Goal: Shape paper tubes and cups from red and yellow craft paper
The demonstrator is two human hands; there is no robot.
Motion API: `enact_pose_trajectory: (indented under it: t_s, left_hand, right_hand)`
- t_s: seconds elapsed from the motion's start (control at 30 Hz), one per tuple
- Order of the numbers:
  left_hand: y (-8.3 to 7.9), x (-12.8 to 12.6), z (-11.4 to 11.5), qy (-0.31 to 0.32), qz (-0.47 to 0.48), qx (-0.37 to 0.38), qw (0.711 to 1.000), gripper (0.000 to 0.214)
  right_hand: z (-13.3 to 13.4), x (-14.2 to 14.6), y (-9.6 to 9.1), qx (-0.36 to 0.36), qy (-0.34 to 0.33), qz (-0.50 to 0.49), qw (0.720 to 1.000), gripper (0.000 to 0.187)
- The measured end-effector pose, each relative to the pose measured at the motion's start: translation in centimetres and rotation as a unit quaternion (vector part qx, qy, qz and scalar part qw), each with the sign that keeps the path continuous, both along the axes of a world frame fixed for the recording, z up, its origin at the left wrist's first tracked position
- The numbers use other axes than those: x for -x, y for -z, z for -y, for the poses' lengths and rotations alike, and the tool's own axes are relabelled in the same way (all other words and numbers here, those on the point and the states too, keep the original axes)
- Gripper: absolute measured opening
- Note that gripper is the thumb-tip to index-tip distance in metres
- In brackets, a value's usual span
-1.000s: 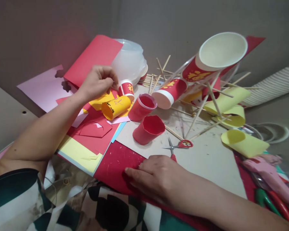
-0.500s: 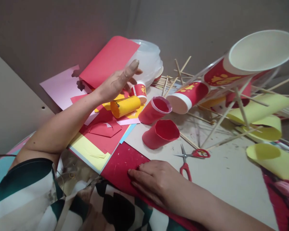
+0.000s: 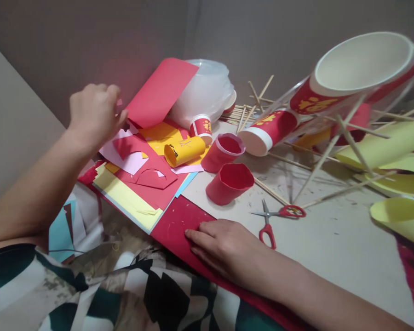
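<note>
My left hand (image 3: 94,110) is raised at the left, over a pink paper sheet (image 3: 122,161). Its fingers are curled, and a small pink bit shows by them; what they hold, if anything, is hidden. My right hand (image 3: 224,246) lies flat, palm down, on the red cloth (image 3: 179,220) along the front edge. Beyond it, scissors with red handles (image 3: 267,216) lie spread on the pale board (image 3: 334,248). Two red paper-covered cups (image 3: 229,184) stand near the middle, one with a pink rim. A yellow paper tube (image 3: 186,151) lies on its side beside them.
A clear sleeve of red-and-white paper cups (image 3: 317,99) leans across the right. Wooden sticks (image 3: 331,151) form a frame under it. Yellow paper rolls (image 3: 400,209) lie far right. White plastic bowls (image 3: 207,87) and a red sheet (image 3: 162,92) stand against the back wall.
My left hand has moved left from above the yellow tube to the pink paper, and its fingers have curled. My right hand stays put. The view has shifted slightly.
</note>
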State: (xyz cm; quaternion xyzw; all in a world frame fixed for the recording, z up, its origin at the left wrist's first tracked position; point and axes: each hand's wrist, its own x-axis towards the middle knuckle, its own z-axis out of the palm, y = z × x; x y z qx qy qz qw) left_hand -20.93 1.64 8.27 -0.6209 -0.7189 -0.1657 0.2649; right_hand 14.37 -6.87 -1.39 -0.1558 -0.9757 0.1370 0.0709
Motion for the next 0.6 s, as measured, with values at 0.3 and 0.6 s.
enact_pose_trajectory:
  t_s: [0.3,0.6]
  left_hand:
    - [3.8,2.4,4.6,-0.037,-0.076,0.061,0.995,0.037]
    - [2.8,-0.1,5.9,-0.066,-0.042,0.201,0.976,0.073]
  right_hand:
    - [0.3,-0.2,0.1,-0.018,-0.003,0.017,1.000,0.031]
    - [0.1,-0.1,-1.5,-0.007,-0.007,0.064,0.998,0.032]
